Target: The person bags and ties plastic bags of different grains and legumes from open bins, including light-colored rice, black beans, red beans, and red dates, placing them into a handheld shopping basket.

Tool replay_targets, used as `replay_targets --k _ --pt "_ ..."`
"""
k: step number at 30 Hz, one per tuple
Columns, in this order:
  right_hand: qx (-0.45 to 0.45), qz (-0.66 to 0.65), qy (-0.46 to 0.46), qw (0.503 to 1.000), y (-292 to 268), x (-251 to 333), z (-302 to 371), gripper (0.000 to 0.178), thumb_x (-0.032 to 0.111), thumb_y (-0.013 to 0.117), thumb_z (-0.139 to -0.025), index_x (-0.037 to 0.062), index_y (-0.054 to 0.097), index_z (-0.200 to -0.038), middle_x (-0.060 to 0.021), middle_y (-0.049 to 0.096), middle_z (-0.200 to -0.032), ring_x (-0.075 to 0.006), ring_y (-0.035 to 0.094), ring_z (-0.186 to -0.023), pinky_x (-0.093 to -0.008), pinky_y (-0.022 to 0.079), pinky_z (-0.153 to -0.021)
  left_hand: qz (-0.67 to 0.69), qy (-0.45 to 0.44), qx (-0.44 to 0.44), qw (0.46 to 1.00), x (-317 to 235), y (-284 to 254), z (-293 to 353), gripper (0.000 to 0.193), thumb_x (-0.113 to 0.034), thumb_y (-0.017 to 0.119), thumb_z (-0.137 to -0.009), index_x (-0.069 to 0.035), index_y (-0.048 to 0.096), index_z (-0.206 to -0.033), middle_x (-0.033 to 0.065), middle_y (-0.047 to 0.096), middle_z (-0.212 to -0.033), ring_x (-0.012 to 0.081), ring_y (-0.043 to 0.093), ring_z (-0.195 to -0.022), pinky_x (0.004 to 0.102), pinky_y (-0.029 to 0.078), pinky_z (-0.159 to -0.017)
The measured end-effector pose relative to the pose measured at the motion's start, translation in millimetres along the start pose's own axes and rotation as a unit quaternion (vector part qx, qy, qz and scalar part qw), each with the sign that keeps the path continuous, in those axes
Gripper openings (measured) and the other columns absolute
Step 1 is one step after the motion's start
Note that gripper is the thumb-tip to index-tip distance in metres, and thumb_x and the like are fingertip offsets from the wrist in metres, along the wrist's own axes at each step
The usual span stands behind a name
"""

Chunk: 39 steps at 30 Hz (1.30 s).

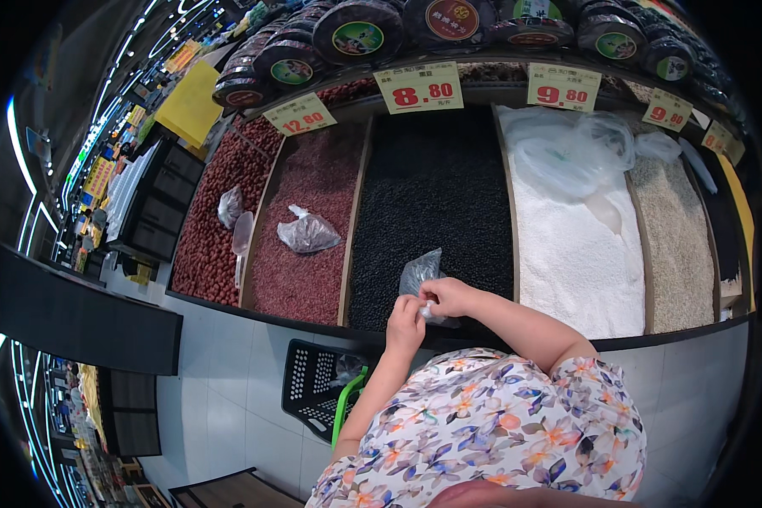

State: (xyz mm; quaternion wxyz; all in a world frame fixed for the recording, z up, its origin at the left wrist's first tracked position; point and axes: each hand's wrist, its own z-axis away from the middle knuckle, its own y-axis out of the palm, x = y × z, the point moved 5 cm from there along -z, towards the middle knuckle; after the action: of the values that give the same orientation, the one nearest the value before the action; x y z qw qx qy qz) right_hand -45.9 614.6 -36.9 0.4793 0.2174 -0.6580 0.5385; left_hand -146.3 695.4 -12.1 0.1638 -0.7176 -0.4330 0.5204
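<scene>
At the front edge of the bin of black beans (432, 178), a clear plastic bag (418, 273) lies over the beans. My left hand (405, 322) has its fingers closed on the bag's gathered plastic. Close against it, my right hand (449, 296) pinches the same bunched part from the right. Dark colour shows through the bag; whether beans are inside I cannot tell. Some plastic pokes out beneath my fingers.
Left of the black beans, a filled plastic bag (308, 232) rests on small reddish grains (300, 284). Red dates (212, 212) hold a clear scoop (242, 234). Crumpled plastic (559, 152) covers part of the white grain (571, 271). Below my left arm stands a black basket (297, 385) with a green handle (347, 406).
</scene>
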Motion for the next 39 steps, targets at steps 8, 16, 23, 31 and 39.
replay_targets --k 8,16,23,31,39 --pt "-0.063 -0.002 -0.033 0.997 -0.1 -26.9 0.2 0.017 0.012 0.059 -0.067 0.0042 0.062 -0.081 -0.0072 0.059 -0.072 -0.0175 0.056 -0.066 -0.0301 0.046 -0.06 -0.004 0.043 -0.001 0.999 -4.2 2.9 5.8 0.015 0.003 0.057 -0.065 -0.003 0.05 -0.076 0.0112 0.057 -0.084 0.0311 0.058 -0.076 0.0377 0.048 -0.065" --pt "-0.112 -0.13 0.031 0.985 0.8 -48.0 6.0 0.021 0.013 0.055 -0.069 0.0051 0.065 -0.086 -0.0096 0.063 -0.076 -0.0187 0.06 -0.069 -0.0301 0.048 -0.065 0.032 0.002 -0.013 0.999 -4.1 10.7 10.0 0.015 0.004 0.06 -0.069 -0.002 0.05 -0.077 0.0119 0.058 -0.081 0.0277 0.058 -0.071 0.0336 0.047 -0.06" --pt "-0.019 0.121 -0.046 0.991 -10.4 -3.5 14.7 0.027 0.019 0.056 -0.067 0.0057 0.064 -0.089 -0.0125 0.061 -0.084 -0.0282 0.059 -0.077 -0.0369 0.048 -0.069 -0.006 0.034 -0.019 0.999 -12.4 8.2 9.1 0.014 0.004 0.057 -0.069 -0.002 0.051 -0.079 0.0126 0.057 -0.083 0.0322 0.056 -0.076 0.0392 0.046 -0.068" --pt "-0.179 0.001 -0.001 0.984 -2.5 -36.0 13.2 0.019 0.012 0.053 -0.071 0.003 0.062 -0.084 -0.0133 0.061 -0.082 -0.0265 0.059 -0.071 -0.0364 0.048 -0.065 -0.001 0.021 -0.021 1.0 -11.3 10.1 9.1 0.015 0.003 0.057 -0.067 -0.003 0.05 -0.079 0.0123 0.057 -0.082 0.0321 0.055 -0.074 0.0384 0.046 -0.066" --pt "-0.063 -0.478 0.122 0.868 -0.9 -50.6 35.7 0.019 0.002 0.051 -0.071 0.002 0.06 -0.088 -0.0095 0.064 -0.09 -0.0152 0.059 -0.077 -0.0263 0.045 -0.061 0.406 -0.273 -0.055 0.87 42.0 30.9 26.0 0.012 -0.002 0.058 -0.08 -0.002 0.046 -0.083 0.0087 0.059 -0.075 0.0157 0.056 -0.063 0.0271 0.046 -0.06"
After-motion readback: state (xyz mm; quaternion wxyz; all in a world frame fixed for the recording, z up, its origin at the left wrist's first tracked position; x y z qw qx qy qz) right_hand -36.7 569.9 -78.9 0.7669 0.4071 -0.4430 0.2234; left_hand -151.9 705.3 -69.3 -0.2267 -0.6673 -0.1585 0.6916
